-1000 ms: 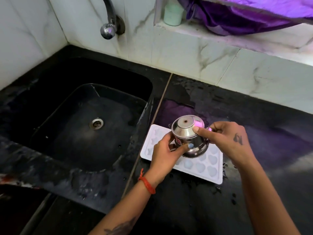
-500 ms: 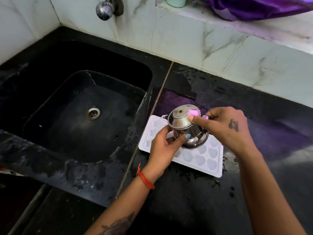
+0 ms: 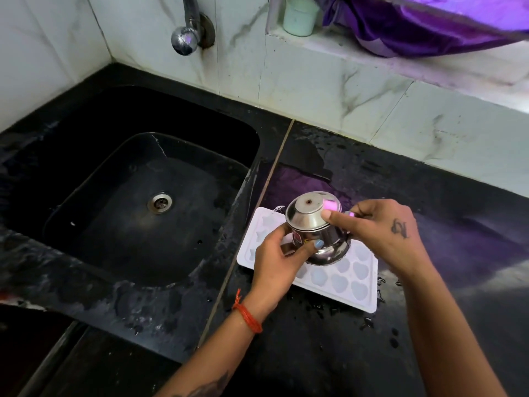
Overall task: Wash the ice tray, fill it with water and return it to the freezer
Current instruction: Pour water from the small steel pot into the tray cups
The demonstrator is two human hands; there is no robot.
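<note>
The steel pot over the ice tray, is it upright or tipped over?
Tipped over: the steel pot shows its flat base upward, mouth toward the ice tray, held by both hands.

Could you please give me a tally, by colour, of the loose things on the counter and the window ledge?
White: 1, the ice tray on the counter.
Silver: 1, the steel pot tipped over the tray, held by the left hand and the right hand.
Pale green: 1, the cup on the ledge.
Purple: 1, the cloth on the ledge.
Total: 4

black counter (image 3: pixel 315 353) – marble-tiled wall (image 3: pixel 329 90)
</note>
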